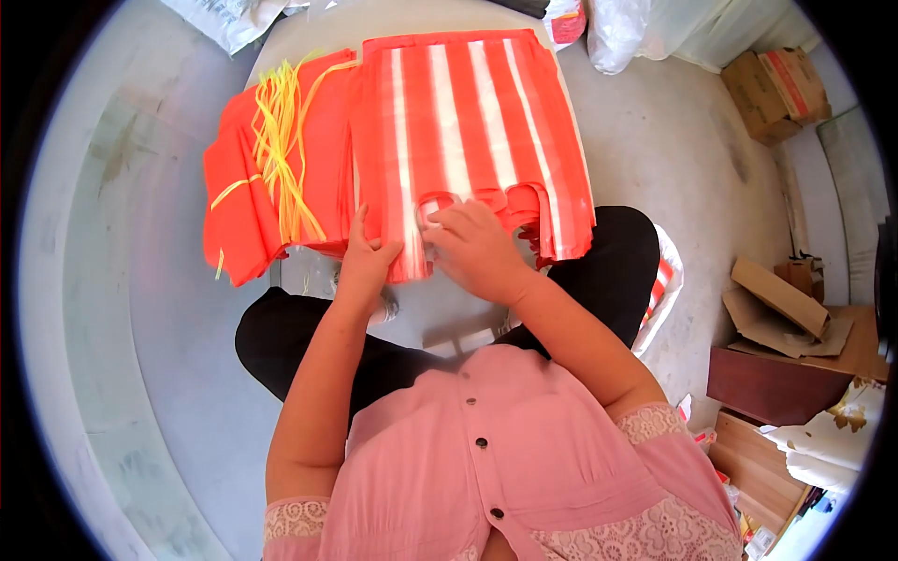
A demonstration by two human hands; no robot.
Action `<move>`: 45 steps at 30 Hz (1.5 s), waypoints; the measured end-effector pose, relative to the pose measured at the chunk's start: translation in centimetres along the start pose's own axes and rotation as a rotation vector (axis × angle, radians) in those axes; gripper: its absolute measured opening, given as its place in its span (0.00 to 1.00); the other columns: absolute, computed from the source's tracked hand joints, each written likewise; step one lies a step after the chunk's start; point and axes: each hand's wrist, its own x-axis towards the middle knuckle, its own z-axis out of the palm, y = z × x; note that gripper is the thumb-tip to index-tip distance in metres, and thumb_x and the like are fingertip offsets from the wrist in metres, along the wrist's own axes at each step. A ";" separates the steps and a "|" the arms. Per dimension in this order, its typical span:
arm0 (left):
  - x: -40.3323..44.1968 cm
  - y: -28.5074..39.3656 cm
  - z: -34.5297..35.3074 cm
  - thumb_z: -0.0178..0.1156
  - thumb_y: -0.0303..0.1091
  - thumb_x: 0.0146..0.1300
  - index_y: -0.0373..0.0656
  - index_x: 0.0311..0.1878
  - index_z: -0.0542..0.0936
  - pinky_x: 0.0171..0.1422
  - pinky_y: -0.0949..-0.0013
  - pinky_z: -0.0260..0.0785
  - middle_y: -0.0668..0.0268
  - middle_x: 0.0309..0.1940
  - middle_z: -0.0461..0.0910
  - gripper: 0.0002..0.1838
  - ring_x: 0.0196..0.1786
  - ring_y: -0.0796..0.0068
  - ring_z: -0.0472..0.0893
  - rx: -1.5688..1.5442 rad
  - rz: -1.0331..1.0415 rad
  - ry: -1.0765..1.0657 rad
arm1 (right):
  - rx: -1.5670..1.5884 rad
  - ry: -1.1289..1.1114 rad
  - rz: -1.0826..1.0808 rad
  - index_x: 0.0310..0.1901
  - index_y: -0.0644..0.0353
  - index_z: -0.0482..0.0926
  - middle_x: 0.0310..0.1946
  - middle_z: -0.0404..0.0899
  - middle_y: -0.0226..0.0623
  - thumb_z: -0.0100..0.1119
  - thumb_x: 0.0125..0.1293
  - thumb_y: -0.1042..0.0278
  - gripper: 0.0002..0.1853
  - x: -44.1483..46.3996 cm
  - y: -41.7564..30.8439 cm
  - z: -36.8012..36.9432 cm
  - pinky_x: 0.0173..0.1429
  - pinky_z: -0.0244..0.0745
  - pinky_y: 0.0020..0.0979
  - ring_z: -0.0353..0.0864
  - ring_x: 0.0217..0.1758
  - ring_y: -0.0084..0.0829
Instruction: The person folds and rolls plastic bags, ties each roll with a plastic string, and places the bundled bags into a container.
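Table point(321, 28) with striped bags point(474, 131) along its near edge
They run lengthwise away from the person point(482, 411); red bags point(325, 178) lie left, under yellow strings point(278, 140); the right hand point(477, 248) curls at the striped near end, grip unclear; the left hand point(368, 266), loosely spread, touches its left corner

Your bench point(313, 30): partly hidden under striped stack point(449, 122) | black object point(524, 7): cut off at top | your shirt point(430, 467): cut below
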 end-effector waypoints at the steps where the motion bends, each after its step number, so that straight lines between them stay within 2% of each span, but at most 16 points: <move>1: -0.2 0.1 -0.1 0.61 0.22 0.67 0.43 0.85 0.48 0.48 0.70 0.77 0.57 0.44 0.85 0.47 0.43 0.75 0.84 -0.049 -0.011 -0.005 | -0.019 -0.005 -0.024 0.50 0.55 0.79 0.53 0.76 0.36 0.71 0.51 0.74 0.22 0.0 -0.6 0.8 0.66 0.69 0.45 0.74 0.59 0.42; 4: -0.4 0.4 -0.3 0.62 0.22 0.68 0.42 0.85 0.48 0.46 0.71 0.77 0.59 0.43 0.85 0.46 0.42 0.75 0.84 -0.014 -0.058 0.011 | 0.014 -0.009 -0.123 0.52 0.53 0.78 0.55 0.75 0.37 0.69 0.53 0.73 0.22 0.0 -2.0 2.3 0.66 0.70 0.45 0.73 0.60 0.42; 10: -0.3 1.2 -0.7 0.63 0.24 0.68 0.43 0.85 0.47 0.41 0.73 0.75 0.60 0.41 0.84 0.47 0.37 0.77 0.83 0.043 -0.089 -0.020 | -0.151 0.007 -0.195 0.46 0.51 0.76 0.42 0.75 0.30 0.62 0.59 0.70 0.13 1.4 -3.2 3.3 0.57 0.71 0.37 0.76 0.48 0.33; 13: -0.2 2.0 -0.9 0.62 0.28 0.72 0.41 0.82 0.58 0.49 0.71 0.76 0.60 0.45 0.84 0.38 0.46 0.75 0.83 0.115 -0.089 -0.017 | -0.120 -0.038 -0.189 0.45 0.52 0.77 0.38 0.74 0.28 0.63 0.58 0.72 0.13 1.7 -3.1 3.4 0.52 0.71 0.36 0.74 0.42 0.33; 17: 3.2 0.3 -2.3 0.51 0.39 0.81 0.42 0.73 0.74 0.71 0.60 0.66 0.57 0.52 0.84 0.23 0.58 0.65 0.80 0.495 0.378 0.023 | -0.036 -0.021 -0.137 0.45 0.53 0.78 0.35 0.73 0.30 0.62 0.59 0.73 0.12 2.7 -3.2 2.7 0.51 0.71 0.36 0.75 0.41 0.33; 19: 4.2 1.2 -2.6 0.44 0.44 0.84 0.42 0.66 0.82 0.80 0.54 0.57 0.55 0.56 0.83 0.23 0.66 0.57 0.76 0.747 0.714 0.033 | 0.026 -0.012 -0.083 0.46 0.54 0.78 0.35 0.74 0.31 0.62 0.59 0.75 0.13 3.2 -3.2 2.7 0.50 0.72 0.38 0.77 0.42 0.34; 22: 6.0 3.3 -2.2 0.39 0.44 0.84 0.42 0.59 0.85 0.82 0.51 0.52 0.51 0.56 0.82 0.25 0.69 0.48 0.72 0.633 0.708 -0.194 | 0.126 0.121 -0.020 0.49 0.55 0.79 0.37 0.77 0.34 0.63 0.58 0.76 0.16 4.0 -1.9 3.0 0.49 0.74 0.41 0.78 0.42 0.39; 24: 7.7 3.1 -2.5 0.47 0.45 0.81 0.41 0.57 0.86 0.80 0.50 0.56 0.50 0.56 0.82 0.23 0.69 0.46 0.72 0.579 0.683 -0.271 | 0.163 0.102 0.189 0.49 0.57 0.80 0.40 0.80 0.37 0.63 0.59 0.76 0.15 5.5 -1.2 0.5 0.52 0.75 0.42 0.80 0.45 0.42; 28: 7.8 4.3 -0.7 0.64 0.44 0.70 0.41 0.59 0.85 0.75 0.51 0.64 0.50 0.51 0.83 0.21 0.63 0.48 0.76 0.842 0.612 -0.131 | 0.396 0.198 0.738 0.56 0.58 0.78 0.46 0.84 0.43 0.62 0.63 0.73 0.18 6.8 2.7 -2.3 0.57 0.76 0.44 0.83 0.52 0.47; 31: 8.6 4.7 0.5 0.71 0.39 0.64 0.41 0.62 0.83 0.68 0.57 0.71 0.50 0.47 0.82 0.24 0.63 0.55 0.76 0.927 0.647 -0.074 | 0.357 0.084 0.902 0.61 0.58 0.76 0.46 0.83 0.39 0.61 0.68 0.69 0.20 5.8 6.5 -3.1 0.55 0.77 0.36 0.82 0.49 0.36; 32: 8.9 4.8 0.8 0.71 0.38 0.63 0.41 0.61 0.83 0.67 0.56 0.71 0.51 0.47 0.83 0.24 0.61 0.54 0.77 0.946 0.620 -0.051 | 0.300 0.021 0.934 0.63 0.59 0.75 0.43 0.83 0.37 0.61 0.68 0.67 0.22 5.3 7.6 -2.9 0.53 0.77 0.36 0.82 0.45 0.34; 35: 9.7 4.8 1.8 0.72 0.37 0.61 0.42 0.60 0.84 0.63 0.53 0.72 0.53 0.48 0.85 0.23 0.56 0.51 0.78 1.025 0.581 0.008 | 0.212 -0.082 0.951 0.62 0.59 0.76 0.40 0.84 0.37 0.61 0.68 0.66 0.22 4.5 9.1 -2.5 0.51 0.78 0.37 0.83 0.43 0.34; 38: 10.3 4.3 2.6 0.71 0.38 0.61 0.43 0.57 0.85 0.61 0.53 0.72 0.56 0.46 0.85 0.21 0.54 0.51 0.78 1.155 0.656 0.044 | 0.138 -0.224 0.962 0.61 0.57 0.78 0.41 0.88 0.43 0.58 0.67 0.65 0.21 4.5 9.5 -2.8 0.55 0.79 0.46 0.85 0.50 0.48; 40: 10.8 4.0 3.0 0.71 0.39 0.62 0.43 0.55 0.85 0.61 0.54 0.72 0.57 0.46 0.84 0.20 0.53 0.51 0.79 1.255 0.751 0.076 | 0.052 -0.243 0.896 0.59 0.57 0.80 0.36 0.88 0.41 0.59 0.65 0.65 0.20 4.0 10.1 -2.3 0.52 0.79 0.46 0.85 0.46 0.48; 43: 10.0 4.4 4.4 0.69 0.34 0.61 0.42 0.53 0.85 0.61 0.53 0.73 0.55 0.47 0.84 0.17 0.53 0.50 0.79 1.405 0.836 0.178 | -0.046 -0.221 0.830 0.57 0.56 0.81 0.34 0.88 0.40 0.60 0.64 0.65 0.19 3.3 10.2 -1.7 0.50 0.79 0.46 0.85 0.43 0.47; 45: 9.9 4.5 5.4 0.64 0.26 0.60 0.40 0.54 0.84 0.62 0.54 0.74 0.55 0.50 0.84 0.17 0.55 0.50 0.80 1.288 0.960 0.037 | -0.061 -0.227 0.818 0.57 0.56 0.81 0.34 0.88 0.39 0.61 0.64 0.66 0.19 3.2 10.1 -1.6 0.52 0.78 0.44 0.83 0.44 0.46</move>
